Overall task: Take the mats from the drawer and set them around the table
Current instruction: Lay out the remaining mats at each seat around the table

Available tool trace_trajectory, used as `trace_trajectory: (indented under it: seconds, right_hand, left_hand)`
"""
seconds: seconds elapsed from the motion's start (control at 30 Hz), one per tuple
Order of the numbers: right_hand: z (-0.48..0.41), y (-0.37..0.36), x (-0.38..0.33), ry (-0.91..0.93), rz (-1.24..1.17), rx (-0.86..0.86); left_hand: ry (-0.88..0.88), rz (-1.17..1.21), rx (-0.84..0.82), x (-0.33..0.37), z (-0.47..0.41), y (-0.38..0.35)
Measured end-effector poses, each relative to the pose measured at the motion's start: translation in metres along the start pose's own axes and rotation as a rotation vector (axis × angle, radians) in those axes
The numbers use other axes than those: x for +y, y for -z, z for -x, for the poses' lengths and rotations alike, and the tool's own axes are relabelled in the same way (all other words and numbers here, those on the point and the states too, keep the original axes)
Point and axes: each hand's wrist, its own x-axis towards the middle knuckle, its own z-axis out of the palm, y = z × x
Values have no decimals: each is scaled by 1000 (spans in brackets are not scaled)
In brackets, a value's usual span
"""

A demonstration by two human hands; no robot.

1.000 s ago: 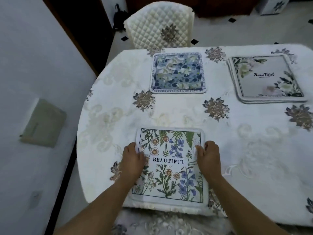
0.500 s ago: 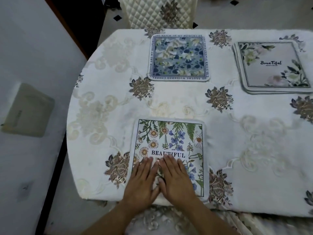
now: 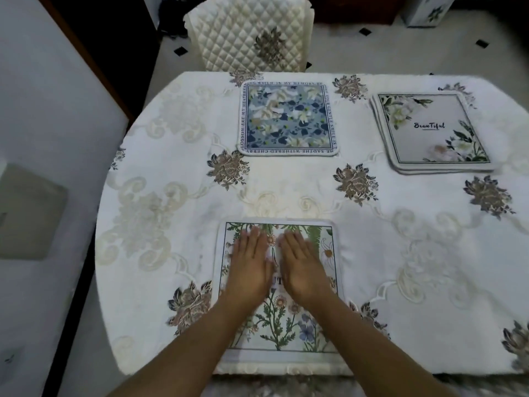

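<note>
A wildflower-print mat [image 3: 282,333] lies at the table's near edge, right in front of me. My left hand [image 3: 249,267] and my right hand [image 3: 304,267] rest flat on its upper half, side by side, fingers extended and close together, covering most of its printed word. A blue floral mat [image 3: 287,121] lies at the far side in front of the chair. At the far right sits a small stack of grey mats [image 3: 432,133] whose top one reads "Beautiful".
The table [image 3: 160,202] wears a white embroidered cloth with brown flower motifs. A quilted cream chair [image 3: 249,35] stands at the far side. A white wall [image 3: 43,138] runs close along the left. Tiled floor shows beyond the table.
My two flat hands have slid from the mat's near half up toward its far edge. One second ago they held the mat by its left and right sides.
</note>
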Motion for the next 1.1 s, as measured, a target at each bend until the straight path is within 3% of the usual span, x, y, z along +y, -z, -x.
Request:
trace_trajectory:
  seconds: [0.17, 0.27, 0.47, 0.67, 0.9, 1.1]
  right_hand:
    - [-65, 10, 8, 23, 65, -19]
    - [-53, 6, 36, 72, 70, 27]
    - [-30, 10, 89, -68, 60, 72]
    - [21, -3, 64, -166, 2, 59]
    - [125, -27, 23, -284, 49, -139]
    - [137, 9, 5, -309, -57, -240]
  left_hand:
    - [35, -137, -32, 0, -67, 4]
    - [-62, -193, 11, -32, -55, 1]
    - [-33, -141, 42, -75, -36, 3]
    - [-11, -116, 8, -72, 13, -6]
    - [-10, -199, -138, -63, 125, -17]
    - [-95, -315, -208, -42, 132, 17]
